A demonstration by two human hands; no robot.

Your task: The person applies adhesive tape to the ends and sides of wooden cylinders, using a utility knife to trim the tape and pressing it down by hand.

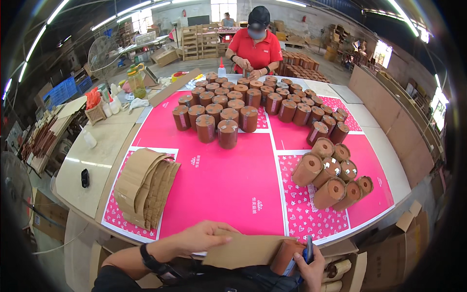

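At the near table edge, my left hand [206, 237] pinches one end of a brown kraft paper sheet [245, 249]. The sheet stretches right to a reddish-brown cylinder [282, 259], against which its other end lies. My right hand [314, 267] is closed at the cylinder's right side, with a slim blue tool [307, 253] that looks like a utility knife in its grip. On the pink table covering [221, 180], a stack of kraft paper sheets [146, 185] lies to the left. Several paper-wrapped cylinders [331, 192] lean together at the right.
Many unwrapped cylinders [228, 134] stand across the table's far half. Behind them a co-worker [258, 51] in a red shirt handles one. A small black object [85, 178] and a white bottle [89, 139] are at the left. Cardboard boxes [396, 248] stand below the right edge.
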